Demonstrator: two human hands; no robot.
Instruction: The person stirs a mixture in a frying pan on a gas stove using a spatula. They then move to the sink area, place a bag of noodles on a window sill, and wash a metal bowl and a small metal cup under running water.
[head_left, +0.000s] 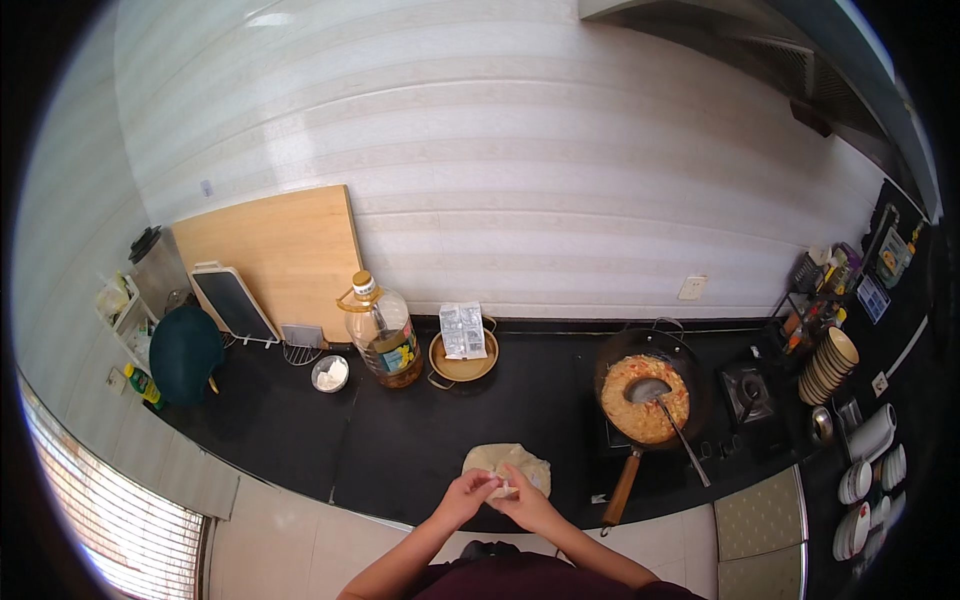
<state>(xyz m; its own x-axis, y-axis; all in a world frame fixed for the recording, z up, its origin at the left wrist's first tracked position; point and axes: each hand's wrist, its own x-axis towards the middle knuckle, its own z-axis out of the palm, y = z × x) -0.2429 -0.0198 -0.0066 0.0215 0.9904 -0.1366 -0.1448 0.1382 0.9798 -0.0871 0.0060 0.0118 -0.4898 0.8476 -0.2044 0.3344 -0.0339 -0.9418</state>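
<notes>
My left hand (471, 495) and my right hand (528, 504) meet over a pale, crumpled bag (506, 457) at the counter's front edge. Fingers of both hands pinch a small whitish piece between them; what it is cannot be made out. The bag lies partly under the hands. To the right, a wok (697, 390) holds an orange-yellow cooked mixture (626, 412) with a metal ladle (690, 452) resting in it.
Behind stand a large cooking-oil bottle (390, 352), a shallow golden pan (463, 371) with a silvery packet (463, 330) on it, and a bowl of white powder (330, 373). The wok's wooden handle (622, 491) juts over the front edge. Stacked bowls (828, 366) stand right.
</notes>
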